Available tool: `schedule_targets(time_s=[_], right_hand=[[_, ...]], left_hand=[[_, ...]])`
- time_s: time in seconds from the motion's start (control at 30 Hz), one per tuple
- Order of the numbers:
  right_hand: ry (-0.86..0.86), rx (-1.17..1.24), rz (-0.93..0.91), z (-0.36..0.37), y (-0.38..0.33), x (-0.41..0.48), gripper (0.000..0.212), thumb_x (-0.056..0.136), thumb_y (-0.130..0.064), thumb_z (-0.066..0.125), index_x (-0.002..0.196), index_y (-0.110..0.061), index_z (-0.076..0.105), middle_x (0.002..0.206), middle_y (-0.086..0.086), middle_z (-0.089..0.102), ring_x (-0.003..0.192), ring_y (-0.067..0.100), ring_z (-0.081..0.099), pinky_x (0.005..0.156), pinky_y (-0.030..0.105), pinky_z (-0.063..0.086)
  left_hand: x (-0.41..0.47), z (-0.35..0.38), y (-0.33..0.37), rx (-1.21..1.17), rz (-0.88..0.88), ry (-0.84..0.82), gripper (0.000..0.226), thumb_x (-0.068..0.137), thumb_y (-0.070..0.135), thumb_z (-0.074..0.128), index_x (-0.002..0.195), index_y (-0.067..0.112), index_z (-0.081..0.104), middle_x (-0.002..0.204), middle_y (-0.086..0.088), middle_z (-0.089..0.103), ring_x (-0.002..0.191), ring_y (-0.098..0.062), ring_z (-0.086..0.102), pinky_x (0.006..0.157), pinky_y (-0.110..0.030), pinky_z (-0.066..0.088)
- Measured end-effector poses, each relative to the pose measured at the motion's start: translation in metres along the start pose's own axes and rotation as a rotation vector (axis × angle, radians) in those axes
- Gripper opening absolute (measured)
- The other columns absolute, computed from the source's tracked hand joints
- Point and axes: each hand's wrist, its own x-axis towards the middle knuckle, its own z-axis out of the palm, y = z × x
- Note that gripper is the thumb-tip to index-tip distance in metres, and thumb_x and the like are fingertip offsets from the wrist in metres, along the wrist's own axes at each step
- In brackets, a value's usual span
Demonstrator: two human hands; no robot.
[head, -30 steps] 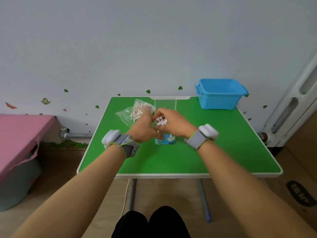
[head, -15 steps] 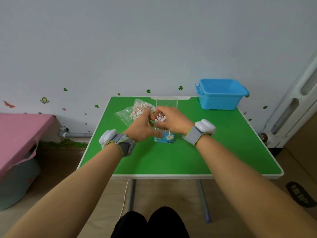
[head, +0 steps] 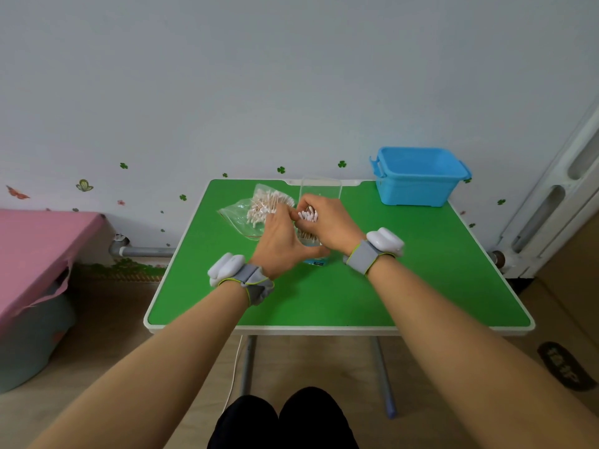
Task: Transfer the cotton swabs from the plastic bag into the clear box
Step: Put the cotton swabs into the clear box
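Nearby, blue bin (head: 418,178) at table's (head: 405,286) far corner, hands hiding clear box (head: 319,189)

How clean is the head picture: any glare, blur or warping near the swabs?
Head view: even, soft light, faint shadows on the green tabletop; white-tipped cotton swabs sharp; clear plastic bag shows slight sheen; wide-angle lens bows the white radiator at right.

Swabs, bag and box on the green tabletop (head: 324,296)

Clear plastic bag (head: 251,210) lying flat at far left-centre, holding a heap of cotton swabs (head: 265,205). Just right of it, upright clear box (head: 319,191), blue at the base, with a bunch of white-tipped swabs (head: 308,215) standing at its mouth.
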Motion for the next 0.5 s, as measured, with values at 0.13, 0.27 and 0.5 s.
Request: schedule_targets(time_s=[0.13, 0.27, 0.5], right_hand=[[-0.01, 0.009, 0.012, -0.001, 0.0, 0.001, 0.012, 0.08, -0.014, 0.072, 0.085, -0.015, 0.061, 0.076, -0.005, 0.06, 0.064, 0.007, 0.052, 0.05, 0.009, 0.035], [-0.034, 0.03, 0.027, -0.005, -0.003, 0.003, 0.014, 0.079, -0.017, 0.073, 0.09, -0.013, 0.065, 0.081, -0.005, 0.062, 0.067, 0.007, 0.052, 0.055, 0.01, 0.036], [-0.154, 0.035, 0.039, -0.017, -0.006, 0.002, 0.016, 0.087, -0.017, 0.065, 0.101, -0.009, 0.066, 0.08, -0.007, 0.057, 0.071, 0.007, 0.049, 0.055, 0.01, 0.035]], left_hand=[[0.003, -0.002, -0.004, -0.118, -0.054, -0.056, 0.065, 0.065, 0.029, 0.085, 0.105, 0.007, 0.039, 0.105, -0.01, 0.052, 0.096, -0.024, 0.05, 0.08, -0.035, 0.048], [0.007, -0.004, -0.01, -0.352, -0.204, -0.066, 0.064, 0.063, 0.019, 0.086, 0.107, 0.007, 0.041, 0.098, -0.004, 0.05, 0.086, -0.016, 0.045, 0.077, -0.034, 0.045], [0.015, -0.009, -0.014, -0.545, -0.341, -0.109, 0.053, 0.066, 0.007, 0.083, 0.099, 0.014, 0.041, 0.102, -0.013, 0.053, 0.08, -0.02, 0.047, 0.059, -0.027, 0.041]])
